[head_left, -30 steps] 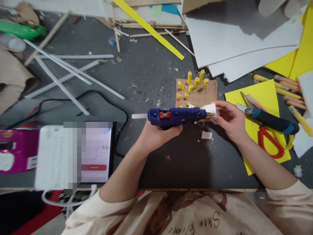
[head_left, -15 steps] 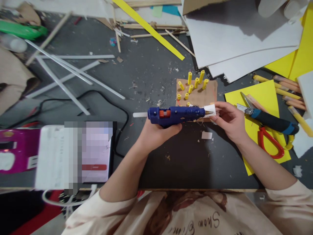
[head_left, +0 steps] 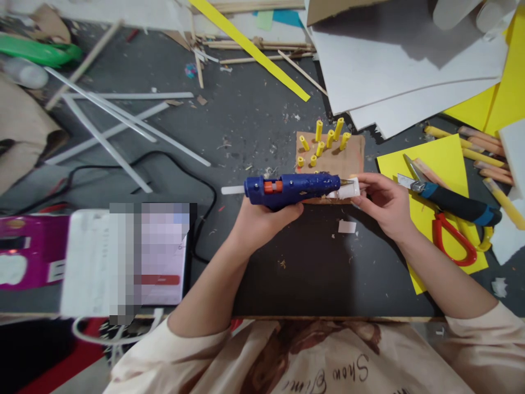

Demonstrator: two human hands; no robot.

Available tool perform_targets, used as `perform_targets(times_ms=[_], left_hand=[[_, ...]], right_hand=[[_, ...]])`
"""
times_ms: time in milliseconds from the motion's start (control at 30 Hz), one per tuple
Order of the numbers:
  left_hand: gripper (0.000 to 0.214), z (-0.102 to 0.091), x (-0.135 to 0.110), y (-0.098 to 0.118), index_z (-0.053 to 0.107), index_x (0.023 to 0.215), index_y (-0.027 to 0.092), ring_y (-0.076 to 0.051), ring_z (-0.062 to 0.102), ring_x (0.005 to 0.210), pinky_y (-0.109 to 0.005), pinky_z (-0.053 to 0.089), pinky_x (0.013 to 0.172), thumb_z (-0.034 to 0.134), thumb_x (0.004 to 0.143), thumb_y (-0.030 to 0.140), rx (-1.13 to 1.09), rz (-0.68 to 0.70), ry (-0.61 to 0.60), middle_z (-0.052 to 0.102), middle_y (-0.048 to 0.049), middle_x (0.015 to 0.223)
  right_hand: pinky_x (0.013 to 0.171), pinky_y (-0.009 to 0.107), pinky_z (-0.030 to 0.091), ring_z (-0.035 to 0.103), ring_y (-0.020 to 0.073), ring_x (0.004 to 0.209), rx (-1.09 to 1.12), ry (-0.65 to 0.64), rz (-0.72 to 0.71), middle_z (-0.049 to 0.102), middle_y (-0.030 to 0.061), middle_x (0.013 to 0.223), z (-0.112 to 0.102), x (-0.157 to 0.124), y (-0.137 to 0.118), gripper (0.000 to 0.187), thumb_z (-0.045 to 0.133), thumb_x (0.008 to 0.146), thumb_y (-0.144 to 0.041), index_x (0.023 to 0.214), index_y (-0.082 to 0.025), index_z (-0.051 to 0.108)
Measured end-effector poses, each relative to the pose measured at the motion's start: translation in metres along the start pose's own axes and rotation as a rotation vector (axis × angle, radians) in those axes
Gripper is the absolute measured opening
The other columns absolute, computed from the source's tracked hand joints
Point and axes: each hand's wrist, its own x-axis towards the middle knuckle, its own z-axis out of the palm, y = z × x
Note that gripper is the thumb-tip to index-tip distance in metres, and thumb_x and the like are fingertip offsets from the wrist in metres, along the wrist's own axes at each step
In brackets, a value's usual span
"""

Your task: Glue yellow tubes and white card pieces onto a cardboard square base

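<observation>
My left hand (head_left: 264, 221) is wrapped round a blue hot glue gun (head_left: 293, 189), whose nozzle points right. A white glue stick (head_left: 232, 190) pokes out of its back end. Between the fingertips of my right hand (head_left: 383, 202) is a small white paper piece (head_left: 348, 189), and the nozzle tip lies over its upper edge. Glossy marks show on the paper. Behind the gun, a brown cardboard piece (head_left: 342, 158) bears several short yellow paper tubes (head_left: 319, 131) standing up; the gun hides its near part.
Right of my hands, a utility knife (head_left: 455, 202) with its blade out and red-handled scissors (head_left: 453, 241) rest on yellow paper (head_left: 422, 156). Several glue sticks (head_left: 123, 128) and a black cord (head_left: 205, 183) lie left. A phone (head_left: 162, 257) sits near the front edge.
The glue gun has shifted slightly left and up. The white paper piece has tilted, and its lower part now shows below the nozzle, with glossy marks on it.
</observation>
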Motion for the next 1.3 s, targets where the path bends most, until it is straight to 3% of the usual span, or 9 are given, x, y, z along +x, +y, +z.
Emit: perform_targets(times_ms=[333, 500, 700, 833, 1033, 1100, 1233, 1300], left_hand=[[0.017, 0.0, 0.0, -0.001, 0.057, 0.051, 0.019, -0.008, 0.039, 0.039, -0.022, 0.029, 0.037, 0.065, 0.062, 0.029, -0.033, 0.031, 0.042, 0.046, 0.0042, 0.042], [0.01, 0.0, -0.001, 0.006, 0.066, 0.058, 0.018, -0.007, 0.042, 0.037, -0.023, 0.032, 0.036, 0.069, 0.063, 0.026, -0.128, -0.015, 0.058, 0.065, 0.001, 0.056], [0.003, -0.005, 0.009, 0.013, 0.067, 0.062, 0.019, -0.006, 0.041, 0.033, -0.024, 0.031, 0.037, 0.069, 0.062, 0.021, -0.42, 0.082, 0.305, 0.069, 0.003, 0.062], [0.009, -0.014, 0.023, 0.013, 0.068, 0.067, 0.018, -0.005, 0.045, 0.039, -0.023, 0.035, 0.041, 0.068, 0.058, 0.018, -0.556, 0.023, 0.461, 0.07, 0.0023, 0.071], [0.019, -0.024, 0.035, 0.008, 0.067, 0.079, 0.014, -0.009, 0.056, 0.061, -0.022, 0.045, 0.057, 0.057, 0.064, 0.01, -0.738, -0.167, 0.456, 0.066, -0.0027, 0.083], [0.01, -0.026, 0.037, 0.006, 0.058, 0.068, 0.016, -0.01, 0.054, 0.065, -0.023, 0.045, 0.063, 0.059, 0.062, 0.007, -0.762, -0.113, 0.497, 0.059, -0.0005, 0.076], [0.027, -0.028, 0.036, 0.001, 0.038, 0.055, 0.018, -0.007, 0.034, 0.059, -0.017, 0.039, 0.062, 0.061, 0.057, 0.005, -0.733, 0.119, 0.534, 0.033, 0.0043, 0.063], [0.024, -0.027, 0.033, 0.0, 0.04, 0.058, 0.019, -0.008, 0.039, 0.067, -0.016, 0.042, 0.07, 0.061, 0.056, 0.008, -0.677, 0.168, 0.606, 0.038, 0.0028, 0.069]], right_hand=[[0.065, 0.026, 0.055, 0.068, 0.0134, 0.075, -0.068, 0.016, 0.037, 0.075, 0.0003, 0.086, 0.0, -0.001, -0.001, 0.024, 0.073, 0.079, -0.031, 0.103, -0.026, 0.071], [0.076, 0.027, 0.058, 0.07, 0.0127, 0.083, 0.07, 0.093, 0.043, 0.076, -0.0015, 0.094, -0.003, 0.001, 0.003, 0.027, 0.078, 0.075, -0.028, 0.102, -0.028, 0.072], [0.074, 0.025, 0.059, 0.07, 0.0113, 0.081, 0.154, 0.144, 0.099, 0.075, -0.0033, 0.091, -0.006, 0.001, 0.01, 0.033, 0.08, 0.074, -0.031, 0.105, -0.031, 0.071], [0.075, 0.023, 0.059, 0.07, 0.0104, 0.083, 0.151, 0.136, 0.081, 0.075, -0.0046, 0.094, -0.005, 0.001, 0.01, 0.032, 0.08, 0.074, -0.029, 0.105, -0.033, 0.072], [0.08, 0.021, 0.058, 0.07, 0.0089, 0.086, 0.152, 0.135, 0.039, 0.075, -0.0064, 0.097, -0.005, 0.003, 0.009, 0.032, 0.08, 0.074, -0.025, 0.103, -0.035, 0.072], [0.081, 0.023, 0.059, 0.07, 0.0104, 0.088, 0.136, 0.132, 0.045, 0.074, -0.0051, 0.1, -0.006, 0.003, 0.01, 0.031, 0.08, 0.074, -0.027, 0.103, -0.034, 0.072], [0.082, 0.024, 0.059, 0.07, 0.011, 0.089, 0.129, 0.12, 0.046, 0.074, -0.0047, 0.102, -0.006, 0.002, 0.012, 0.031, 0.079, 0.075, -0.029, 0.105, -0.034, 0.071], [0.082, 0.025, 0.059, 0.07, 0.0111, 0.09, 0.122, 0.126, 0.035, 0.074, -0.0047, 0.102, -0.005, 0.002, 0.013, 0.031, 0.079, 0.076, -0.029, 0.106, -0.035, 0.071]])
